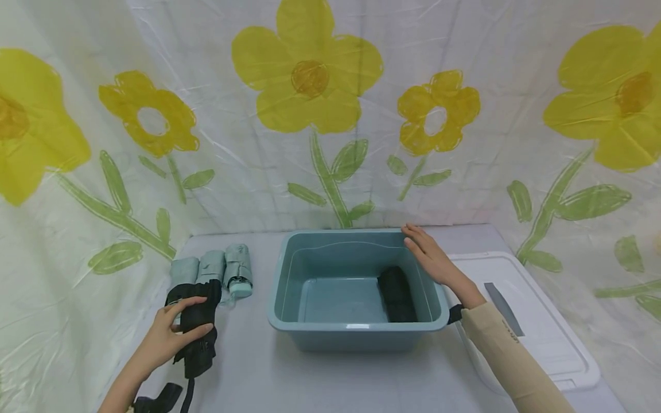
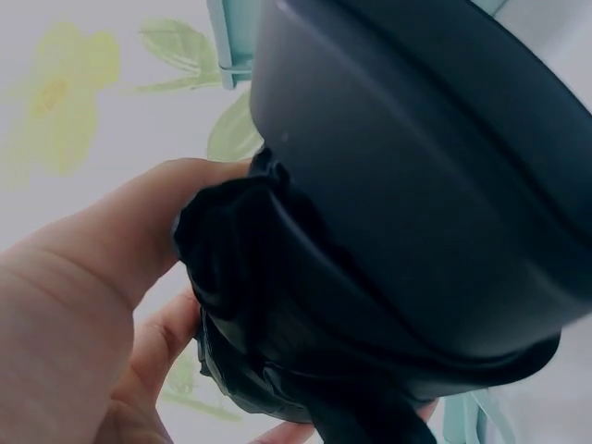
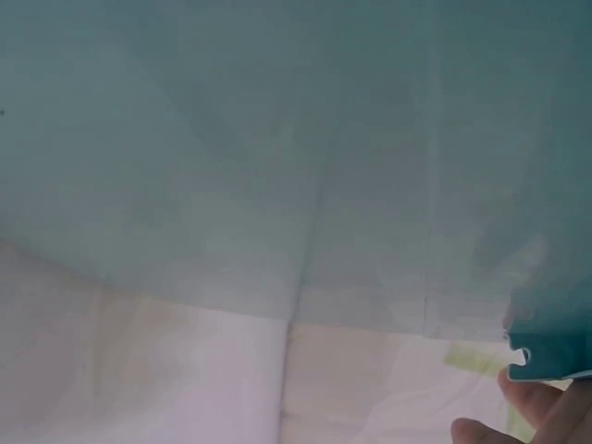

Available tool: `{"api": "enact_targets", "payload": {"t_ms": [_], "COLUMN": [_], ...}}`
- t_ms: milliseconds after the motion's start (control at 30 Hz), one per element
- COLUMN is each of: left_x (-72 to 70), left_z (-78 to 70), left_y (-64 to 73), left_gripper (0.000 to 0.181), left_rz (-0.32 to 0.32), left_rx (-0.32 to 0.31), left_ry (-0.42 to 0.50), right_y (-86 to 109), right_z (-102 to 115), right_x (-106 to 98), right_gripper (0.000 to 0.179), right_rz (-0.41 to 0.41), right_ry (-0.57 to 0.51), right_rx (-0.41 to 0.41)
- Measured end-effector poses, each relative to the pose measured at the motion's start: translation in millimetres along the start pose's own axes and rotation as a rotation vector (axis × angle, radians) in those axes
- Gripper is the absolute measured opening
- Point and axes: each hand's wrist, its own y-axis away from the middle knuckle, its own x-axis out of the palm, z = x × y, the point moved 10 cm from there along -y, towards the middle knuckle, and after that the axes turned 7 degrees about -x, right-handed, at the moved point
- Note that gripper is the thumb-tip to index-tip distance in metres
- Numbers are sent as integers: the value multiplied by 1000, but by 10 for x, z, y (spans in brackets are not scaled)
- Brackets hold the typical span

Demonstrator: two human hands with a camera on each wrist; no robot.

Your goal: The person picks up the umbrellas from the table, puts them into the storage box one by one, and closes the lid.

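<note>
My left hand (image 1: 167, 338) grips a folded black umbrella (image 1: 198, 321) at the left of the table, thumb and fingers around its sides. The left wrist view shows the umbrella's smooth black end (image 2: 398, 185) close up, with bunched fabric below it. With fingers extended, my right hand (image 1: 431, 258) rests on the right rim of a blue-green plastic bin (image 1: 356, 338). In the right wrist view, fingertips (image 3: 532, 398) touch the bin's edge. Inside the bin, toward the right, lies another black rolled bundle (image 1: 397, 295), apparently a folded umbrella.
Several pale teal folded umbrellas (image 1: 238, 269) lie side by side behind my left hand. A white lid (image 1: 547, 321) with a grey handle lies right of the bin, partly under my right arm. A flower-printed curtain (image 1: 217, 115) hangs behind the table (image 1: 248, 367).
</note>
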Motion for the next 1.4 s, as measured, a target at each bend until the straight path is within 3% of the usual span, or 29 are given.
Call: {"api": "enact_targets", "payload": {"t_ms": [233, 433, 1167, 1400], "left_x": [-19, 24, 186, 249], "left_z": [-179, -286, -820, -924], "left_y": [-96, -164, -338, -382], "left_gripper": [53, 56, 53, 53], "left_rz": [6, 42, 130, 167], "left_rx": [54, 22, 130, 118], "left_ry": [-1, -11, 4, 36], "right_y": [-4, -12, 24, 17], "right_z": [12, 18, -10, -6], "right_x": [-7, -8, -29, 0], "right_gripper": [52, 52, 55, 53], "right_rz": [3, -2, 1, -1], "right_ry": [-14, -10, -28, -21], "right_rx": [6, 8, 31, 22]}}
